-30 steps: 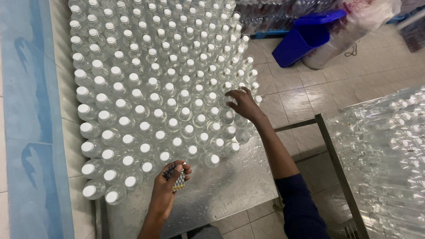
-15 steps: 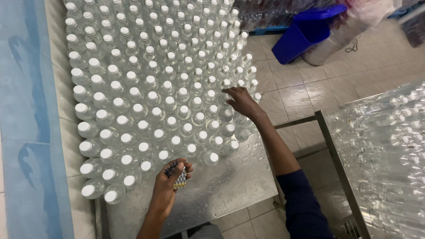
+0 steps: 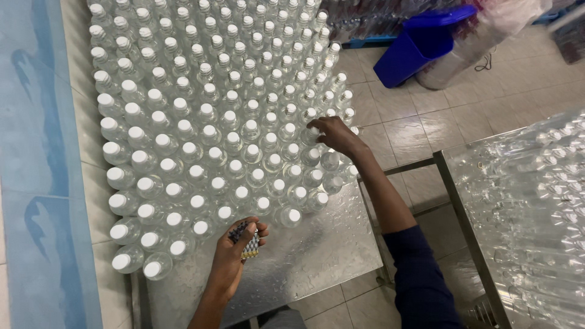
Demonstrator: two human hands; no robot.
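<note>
A: What is the left hand holding?
B: It's curling shut around a small wad of labels, thin and floppy.
A: And the right hand?
B: It's resting loosely open on a bottle cap; these bottles look light, tippy, best gripped at the neck.

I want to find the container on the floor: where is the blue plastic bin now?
In the head view, the blue plastic bin lies tilted on the tiled floor at upper right, beyond the clear white-capped bottles.

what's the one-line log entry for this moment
left hand: holds small stack of labels | right hand: on capped clear bottle | bottles crowd metal table | blue bin on floor
</note>
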